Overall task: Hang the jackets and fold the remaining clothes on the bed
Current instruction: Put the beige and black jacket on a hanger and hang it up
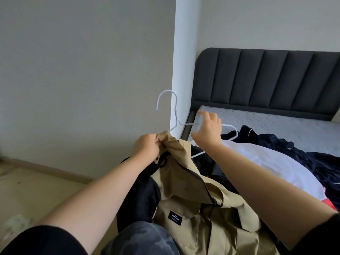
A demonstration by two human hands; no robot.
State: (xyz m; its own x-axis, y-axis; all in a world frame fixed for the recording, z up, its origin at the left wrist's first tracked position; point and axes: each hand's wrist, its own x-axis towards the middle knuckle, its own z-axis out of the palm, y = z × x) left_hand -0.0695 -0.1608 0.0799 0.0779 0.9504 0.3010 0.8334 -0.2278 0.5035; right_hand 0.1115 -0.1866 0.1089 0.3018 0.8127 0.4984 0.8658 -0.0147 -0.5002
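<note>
A tan jacket [185, 183] with a black lining and a dark label hangs down in front of me over the bed's edge. My left hand [146, 147] grips a bunched piece of its tan fabric at the top. A white wire hanger [166, 100] stands above it, hook upward, one end tucked into the gripped fabric. My right hand [207, 129] holds the hanger's right arm, fingers curled round the wire. The hanger's far end loops out past that hand.
A bed with a grey mattress [266, 120] and a dark padded headboard [266, 78] fills the right. Dark clothes [276, 144] and a white garment [266, 162] lie piled on it. A white wall corner [181, 70] stands just behind the hanger. Beige floor [36, 190] at left.
</note>
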